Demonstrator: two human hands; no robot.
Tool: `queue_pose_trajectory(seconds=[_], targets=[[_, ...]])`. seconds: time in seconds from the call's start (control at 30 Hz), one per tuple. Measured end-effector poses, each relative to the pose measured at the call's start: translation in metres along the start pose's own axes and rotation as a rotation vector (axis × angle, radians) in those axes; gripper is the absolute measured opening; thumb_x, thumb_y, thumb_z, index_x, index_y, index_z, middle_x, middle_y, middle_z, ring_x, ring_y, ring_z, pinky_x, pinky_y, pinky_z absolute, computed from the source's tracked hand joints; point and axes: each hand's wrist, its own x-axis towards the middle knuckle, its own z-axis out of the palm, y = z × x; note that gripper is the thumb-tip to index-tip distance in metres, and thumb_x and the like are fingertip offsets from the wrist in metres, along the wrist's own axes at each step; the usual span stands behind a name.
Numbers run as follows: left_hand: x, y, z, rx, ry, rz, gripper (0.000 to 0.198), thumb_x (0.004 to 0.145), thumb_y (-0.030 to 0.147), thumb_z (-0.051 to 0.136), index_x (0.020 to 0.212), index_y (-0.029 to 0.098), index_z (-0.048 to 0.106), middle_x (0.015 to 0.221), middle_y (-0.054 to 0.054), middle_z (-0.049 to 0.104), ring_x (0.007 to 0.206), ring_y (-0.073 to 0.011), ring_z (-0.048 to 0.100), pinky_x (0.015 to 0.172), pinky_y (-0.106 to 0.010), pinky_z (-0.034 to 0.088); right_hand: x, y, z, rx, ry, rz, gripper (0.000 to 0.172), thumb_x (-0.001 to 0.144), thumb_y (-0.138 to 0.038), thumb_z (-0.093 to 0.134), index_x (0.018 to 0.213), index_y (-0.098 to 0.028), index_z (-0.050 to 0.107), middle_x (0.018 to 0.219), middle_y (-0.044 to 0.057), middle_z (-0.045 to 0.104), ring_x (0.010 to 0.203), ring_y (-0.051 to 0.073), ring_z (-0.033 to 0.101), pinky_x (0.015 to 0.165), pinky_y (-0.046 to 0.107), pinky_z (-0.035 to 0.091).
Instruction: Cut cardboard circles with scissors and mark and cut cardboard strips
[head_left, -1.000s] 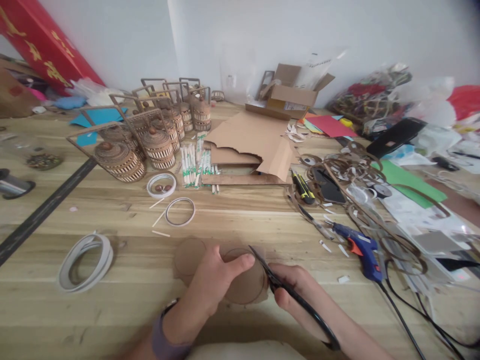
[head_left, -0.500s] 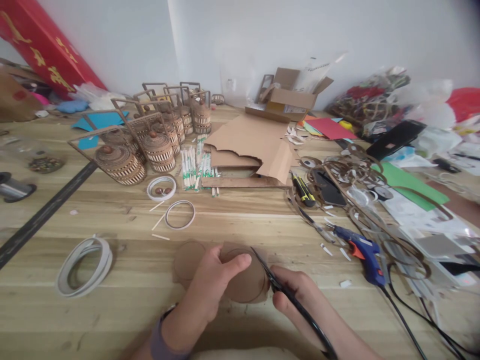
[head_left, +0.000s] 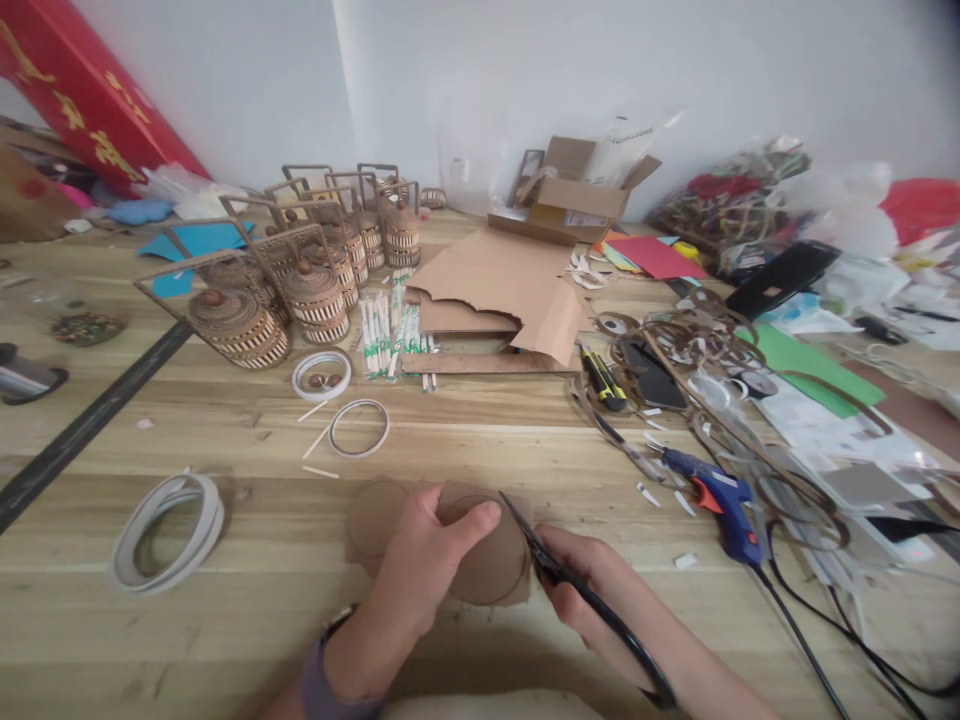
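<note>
My left hand (head_left: 416,570) grips a brown cardboard piece (head_left: 491,560) marked with a circle, thumb on top, low in the middle of the view. My right hand (head_left: 592,595) is closed round black scissors (head_left: 536,545), whose blades point up and left along the right rim of the drawn circle. A second cardboard disc (head_left: 375,515) lies flat on the wooden table (head_left: 480,440) just left of my left hand.
A blue glue gun (head_left: 712,500) with its cable lies right of the scissors. White tape rolls (head_left: 169,525) (head_left: 360,425) sit left and ahead. Woven cardboard baskets (head_left: 240,325), wrapped sticks (head_left: 386,330), cardboard sheets (head_left: 510,285), cardboard rings and coloured paper crowd the far side.
The hands, cardboard and scissors stay almost as they were; the scissors sit slightly further along the circle's edge. The view shifted a little.
</note>
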Motion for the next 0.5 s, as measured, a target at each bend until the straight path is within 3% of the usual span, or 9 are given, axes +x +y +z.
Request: queue_pose_trajectory(seconds=[0.5], targets=[[-0.0022, 0.0046, 0.0030, 0.032, 0.005, 0.005, 0.036, 0.069, 0.041, 0.076, 0.095, 0.016, 0.074, 0.097, -0.010, 0.081, 0.099, -0.0323, 0.072, 0.087, -0.040, 0.053, -0.0014, -0.0052, -0.0009, 0.032, -0.025, -0.019, 0.079, 0.077, -0.098, 0.025, 0.069, -0.021, 0.045, 0.062, -0.004, 0.034, 0.057, 0.012, 0.030, 0.050, 0.024, 0.028]])
